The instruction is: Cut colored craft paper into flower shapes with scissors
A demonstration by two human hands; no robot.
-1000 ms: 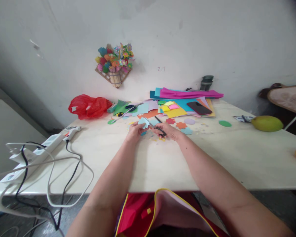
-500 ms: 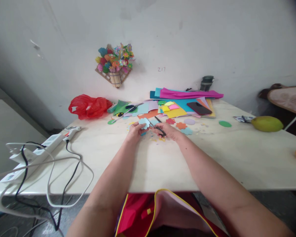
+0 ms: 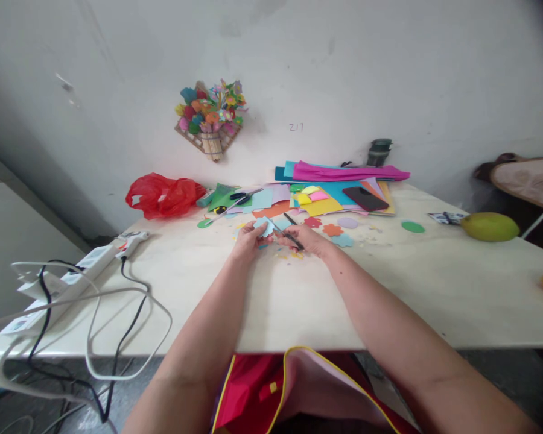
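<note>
My left hand (image 3: 248, 237) pinches a light blue paper flower (image 3: 263, 227) by its left side, just above the table. In my right hand (image 3: 308, 239) is a pair of scissors (image 3: 291, 239) with dark handles, my fingers wrapped round them. The blades point up and left and reach over the right part of the paper flower. Just right of the hands lie a red paper flower (image 3: 312, 222), an orange one (image 3: 332, 230) and another light blue one (image 3: 342, 240). Small yellow paper scraps (image 3: 296, 255) are scattered below the hands.
Coloured paper sheets (image 3: 326, 207) and a phone (image 3: 365, 198) lie at the back. A red plastic bag (image 3: 165, 196) and a second pair of scissors (image 3: 242, 198) are behind left. A power strip (image 3: 67, 286) with loose cables occupies the left; a yellow-green fruit (image 3: 490, 226) is far right.
The scissor blades have moved left and up over the light blue paper flower, and the handles look closer together. The flower has turned slightly in my left hand.
</note>
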